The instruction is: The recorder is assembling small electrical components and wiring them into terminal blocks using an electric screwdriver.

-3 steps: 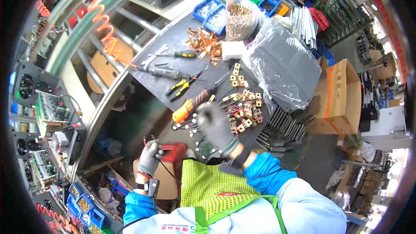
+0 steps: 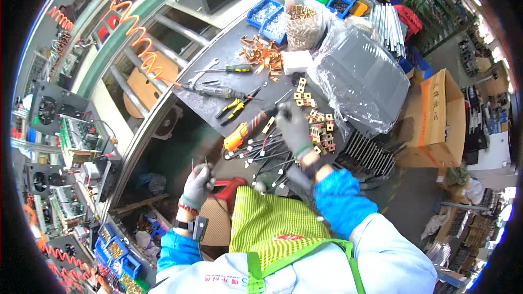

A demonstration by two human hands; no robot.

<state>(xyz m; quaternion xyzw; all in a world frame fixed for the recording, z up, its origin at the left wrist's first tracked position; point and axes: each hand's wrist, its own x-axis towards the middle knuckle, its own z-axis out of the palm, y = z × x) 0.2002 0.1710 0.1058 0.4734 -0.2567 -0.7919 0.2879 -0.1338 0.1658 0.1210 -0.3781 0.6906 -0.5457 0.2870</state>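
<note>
My left hand (image 2: 197, 186), in a grey glove, is closed on a thin cable, with reddish wire ends poking up above the fingers. It is held over the bench's near left side, beside a red-framed seat (image 2: 231, 188). My right hand (image 2: 295, 130), gloved too, reaches over the bench by a heap of small brass-coloured terminal pieces (image 2: 322, 130); its fingertips are blurred and partly hidden. Just left of it lies an orange-and-black power screwdriver (image 2: 239, 135). Several black cables with white ends (image 2: 261, 149) spread between that tool and my right wrist.
Yellow-handled pliers (image 2: 233, 111), a screwdriver (image 2: 238, 68) and copper brackets (image 2: 262, 54) lie farther back. A plastic-wrapped grey panel (image 2: 362, 79) takes up the right side, with a cardboard box (image 2: 436, 125) beyond. Blue bins (image 2: 265, 12) stand at the back; a coiled orange hose (image 2: 131, 24) hangs at left.
My right hand has moved away from me and to the right, from near the orange tool's handle toward the terminal pieces. The left hand still holds the cable; the whole view has shifted slightly.
</note>
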